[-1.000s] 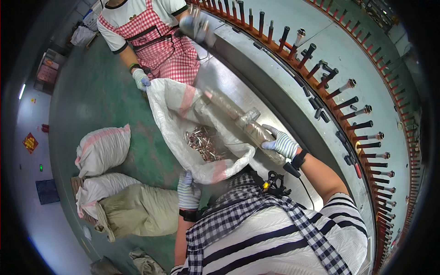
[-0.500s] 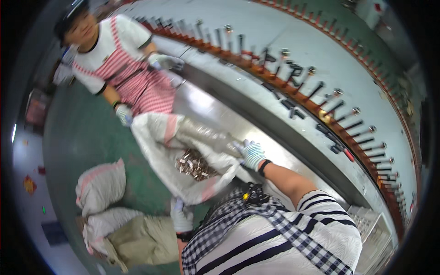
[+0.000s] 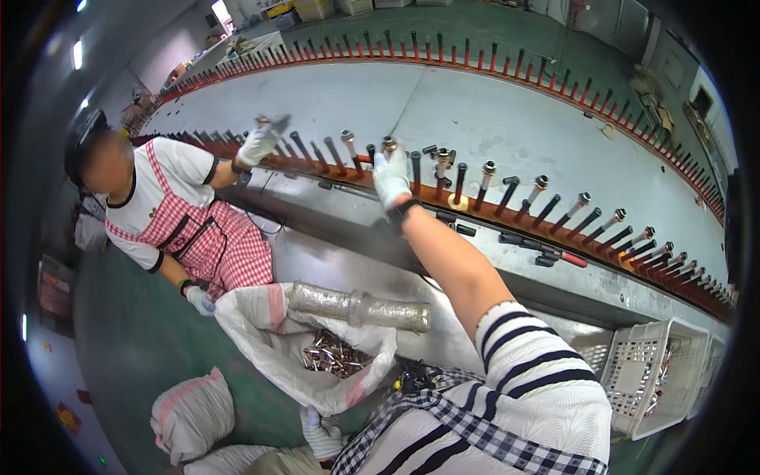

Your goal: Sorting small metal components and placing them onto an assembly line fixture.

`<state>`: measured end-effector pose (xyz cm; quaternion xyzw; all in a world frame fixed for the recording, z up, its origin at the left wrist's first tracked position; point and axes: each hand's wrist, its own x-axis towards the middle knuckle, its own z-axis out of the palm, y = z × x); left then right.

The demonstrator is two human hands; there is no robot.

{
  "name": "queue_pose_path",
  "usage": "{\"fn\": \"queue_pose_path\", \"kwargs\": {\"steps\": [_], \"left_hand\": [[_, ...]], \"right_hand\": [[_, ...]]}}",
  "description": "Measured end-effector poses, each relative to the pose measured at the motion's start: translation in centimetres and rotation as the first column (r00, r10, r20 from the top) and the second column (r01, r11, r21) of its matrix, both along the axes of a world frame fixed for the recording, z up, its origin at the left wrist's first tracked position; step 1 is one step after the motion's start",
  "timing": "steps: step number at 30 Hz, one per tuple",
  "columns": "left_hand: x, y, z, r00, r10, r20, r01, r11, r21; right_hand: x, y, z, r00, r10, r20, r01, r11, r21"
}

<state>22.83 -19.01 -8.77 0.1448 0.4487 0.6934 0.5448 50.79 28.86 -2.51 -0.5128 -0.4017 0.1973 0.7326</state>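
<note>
Grey worktable [image 3: 340, 99], near edge lined with upright pegs [image 3: 507, 197]: the right hand [image 3: 390, 178] surrounds a metal-tipped fitting [image 3: 389, 144] at that edge, its closure unclear, apparently a grasping step; the left hand [image 3: 321, 435] grips the near rim of a white woven sack [image 3: 257, 348]. Lifting would call for firm fingers and clearance from neighbouring pegs.

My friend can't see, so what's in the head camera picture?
The person's gloved right hand is at a row of upright posts, while the left hand is at the rim of an open white sack holding small shiny pieces. A wrapped tube lies on the sack's far edge; a co-worker in a red checked apron is nearby.
</note>
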Motion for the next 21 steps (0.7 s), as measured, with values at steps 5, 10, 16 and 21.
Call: {"fn": "queue_pose_path", "kwargs": {"steps": [5, 10, 16, 21], "left_hand": [[-0.1, -1.9, -0.6, 0.993, 0.109, -0.044, -0.11, 0.994, -0.017], [0.7, -2.5, 0.6, 0.97, 0.114, -0.215, -0.19, 0.907, -0.376], [-0.5, -1.2, -0.8, 0.985, 0.063, 0.162, -0.042, 0.991, -0.13], [0.6, -2.8, 2.1, 0.972, 0.126, -0.2, -0.192, 0.913, -0.359]], "right_hand": [[-2.9, -5.6, 8.9, 0.906, 0.398, -0.146, -0.304, 0.85, 0.429], [0.8, -11.6, 1.8, 0.929, -0.267, -0.256, 0.344, 0.878, 0.333], [4.7, -4.5, 1.3, 0.982, 0.064, -0.179, -0.032, 0.984, 0.176], [3.1, -13.0, 8.8, 0.999, 0.027, 0.019, -0.033, 0.893, 0.449]]}}
